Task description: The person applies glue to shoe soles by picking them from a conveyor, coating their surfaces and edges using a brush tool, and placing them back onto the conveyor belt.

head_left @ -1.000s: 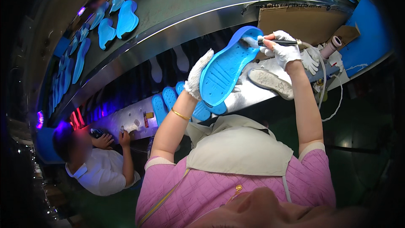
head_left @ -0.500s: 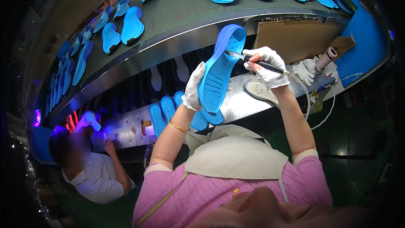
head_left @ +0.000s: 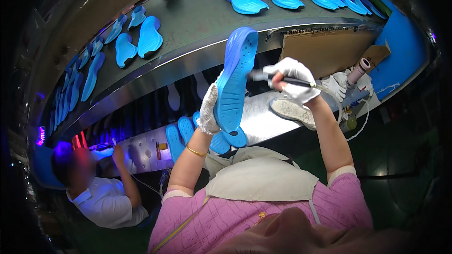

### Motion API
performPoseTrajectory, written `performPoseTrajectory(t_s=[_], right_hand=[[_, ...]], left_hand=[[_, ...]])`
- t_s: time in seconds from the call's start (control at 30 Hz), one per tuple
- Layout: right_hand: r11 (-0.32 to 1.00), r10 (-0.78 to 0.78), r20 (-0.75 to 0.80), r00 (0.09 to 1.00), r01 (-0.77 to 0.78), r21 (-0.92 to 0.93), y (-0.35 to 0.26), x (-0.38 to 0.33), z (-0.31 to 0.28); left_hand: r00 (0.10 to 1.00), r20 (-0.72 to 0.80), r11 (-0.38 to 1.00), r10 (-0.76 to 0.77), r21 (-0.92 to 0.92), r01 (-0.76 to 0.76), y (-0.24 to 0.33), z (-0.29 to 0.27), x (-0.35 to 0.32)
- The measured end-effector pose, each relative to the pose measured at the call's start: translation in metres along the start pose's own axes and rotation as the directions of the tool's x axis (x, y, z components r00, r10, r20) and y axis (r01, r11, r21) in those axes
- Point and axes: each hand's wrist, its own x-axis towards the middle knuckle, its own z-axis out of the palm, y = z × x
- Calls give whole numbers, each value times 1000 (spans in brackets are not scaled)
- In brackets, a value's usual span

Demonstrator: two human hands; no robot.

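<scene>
Left hand (head_left: 208, 109) holds blue sole (head_left: 235, 82) upright; right hand (head_left: 293, 81) presses tool (head_left: 278, 79) against it.

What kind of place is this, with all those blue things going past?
Most likely a shoe factory's assembly line. Rows of blue shoe soles lie on a long conveyor belt, the gloved left hand holds up one blue sole, and another worker sits alongside.

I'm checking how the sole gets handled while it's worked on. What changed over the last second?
The left hand has swung the blue shoe sole from a slant to nearly upright, toe up. The right hand followed with its pen-like tool, whose tip moved from the toe down to the sole's edge near mid-length. Both gloved hands kept their grips; the soles on the conveyor belt drifted left.
</scene>
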Motion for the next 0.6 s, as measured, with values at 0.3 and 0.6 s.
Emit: performPoseTrajectory(t_s=[0.3,0.6], right_hand=[[828,-405,-224,886,252,-501,-4,27,34],[958,-138,-372,918,219,185,-29,10,44]], left_hand=[[993,115,987,-36,-152,54,0,29,5],[984,141,934,109,-354,-53,90,40,73]])
